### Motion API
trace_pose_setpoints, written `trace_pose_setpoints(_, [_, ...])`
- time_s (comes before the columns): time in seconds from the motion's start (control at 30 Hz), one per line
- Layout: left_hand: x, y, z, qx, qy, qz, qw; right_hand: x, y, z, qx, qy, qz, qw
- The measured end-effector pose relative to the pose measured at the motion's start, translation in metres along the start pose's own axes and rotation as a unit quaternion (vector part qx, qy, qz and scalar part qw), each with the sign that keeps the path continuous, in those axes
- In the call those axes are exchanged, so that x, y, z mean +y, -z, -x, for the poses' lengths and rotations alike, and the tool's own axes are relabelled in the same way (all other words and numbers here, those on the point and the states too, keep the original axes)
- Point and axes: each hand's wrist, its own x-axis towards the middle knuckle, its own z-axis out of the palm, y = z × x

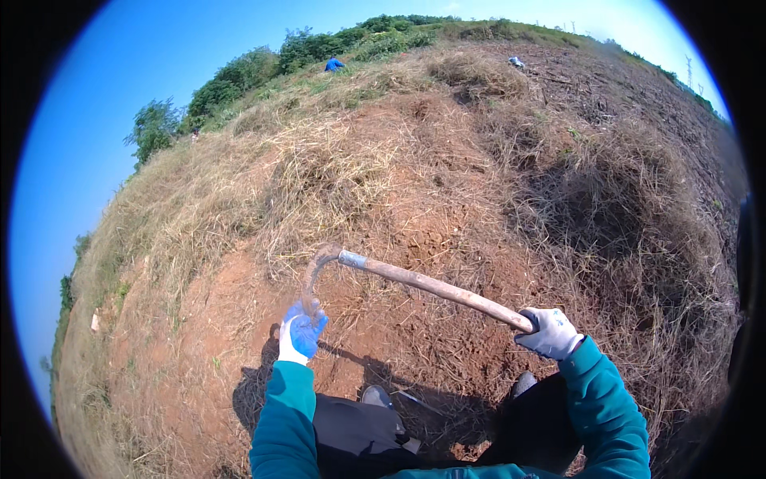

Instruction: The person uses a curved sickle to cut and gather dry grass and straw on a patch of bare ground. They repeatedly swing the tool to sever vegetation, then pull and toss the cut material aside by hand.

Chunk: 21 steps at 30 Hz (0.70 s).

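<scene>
My right hand (549, 333), in a white work glove, is closed around the lower end of a wooden handle (440, 287). A grey metal ferrule (352, 258) joins this handle to a curved, soil-stained metal tool head (317, 269), which looks like a sickle or small hoe. My left hand (304, 329), in a white and blue coated glove, is at the tip of the curved head, palm up with its fingers partly bent. Whether it grips the tip is unclear. Reddish soil (413, 335) with dry grass lies below the tool.
Dry grass clumps (323, 173) stand ahead, and a shadowed heap of dry grass (604, 203) is at the right. My shoes (377, 396) are on the soil, with a thin, pale object (419, 402) between them. A person in blue (334, 64) is far off near the trees.
</scene>
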Motion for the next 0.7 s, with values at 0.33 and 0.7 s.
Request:
trace_pose_setpoints(0.33, [0.013,-0.017,0.007,-0.175,-0.05,0.225,0.957,0.005,-0.003,-0.005,-0.07,-0.133,-0.229,0.962])
trace_pose_setpoints(0.7, [0.01,-0.016,-0.001,-0.081,0.012,0.228,0.97,0.019,-0.017,-0.013,-0.065,-0.153,-0.217,0.962])
